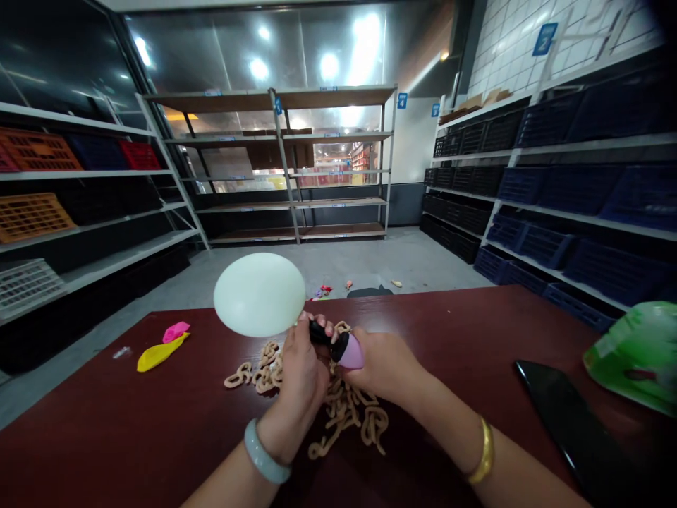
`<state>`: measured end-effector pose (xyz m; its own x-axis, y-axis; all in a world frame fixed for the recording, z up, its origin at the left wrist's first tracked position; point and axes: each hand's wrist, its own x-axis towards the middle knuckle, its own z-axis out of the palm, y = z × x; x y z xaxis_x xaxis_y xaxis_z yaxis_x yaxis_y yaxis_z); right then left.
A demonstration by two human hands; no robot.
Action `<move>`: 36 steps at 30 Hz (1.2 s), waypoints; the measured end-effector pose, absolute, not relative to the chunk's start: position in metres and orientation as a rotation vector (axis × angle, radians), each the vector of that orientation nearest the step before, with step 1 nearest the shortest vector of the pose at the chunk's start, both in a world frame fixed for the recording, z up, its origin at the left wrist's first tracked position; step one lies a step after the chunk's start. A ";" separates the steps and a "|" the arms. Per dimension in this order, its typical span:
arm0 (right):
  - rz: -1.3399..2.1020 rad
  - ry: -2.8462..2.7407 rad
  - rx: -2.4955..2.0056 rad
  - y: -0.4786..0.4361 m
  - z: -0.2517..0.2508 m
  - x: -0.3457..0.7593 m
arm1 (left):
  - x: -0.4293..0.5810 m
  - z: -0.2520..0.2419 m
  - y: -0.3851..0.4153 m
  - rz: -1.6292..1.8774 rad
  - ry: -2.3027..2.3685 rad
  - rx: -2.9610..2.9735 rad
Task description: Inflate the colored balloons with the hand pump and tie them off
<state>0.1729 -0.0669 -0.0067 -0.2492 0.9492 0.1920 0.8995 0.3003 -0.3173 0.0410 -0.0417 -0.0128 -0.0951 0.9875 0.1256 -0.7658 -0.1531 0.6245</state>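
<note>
Two bare hands work together above a table (106,437), at the centre of this clock face, clamped on one tool. The left hand (307,361) closes around the black end of what looks like a hand pump (321,334); the right hand (388,360) grips its lilac end, covering most of it. A pale mint balloon (259,294), smooth, oval and filled, sits just beside the left hand at ten o'clock; its neck is hidden by the fingers, so the join with the pump cannot be made out.

Beneath the hands, from nine round to six o'clock, lies a heap of tan loops (343,416), matte and cord-like, partly covered by both hands. Whether they are rubber is hard to tell. A milky, stone-like bangle (264,453) circles the left wrist, a shiny gold bangle (482,451) the right.

At nine o'clock, well apart, a limp yellow balloon (163,353) touches a crumpled pink one (175,331), near a clear scrap (123,352) too small to identify. At four o'clock lies a glossy black slab (565,416), perhaps a phone, its lower end lost in shadow. At three, a green bag (635,353) is cut off by the frame edge.

Beyond the table, small coloured bits (324,290) on the floor blur at twelve o'clock, below a metal-framed rack (338,97).
</note>
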 end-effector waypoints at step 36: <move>0.239 -2.237 -1.605 -0.061 -0.020 0.174 | 0.038 -0.019 -0.037 1.653 0.476 0.606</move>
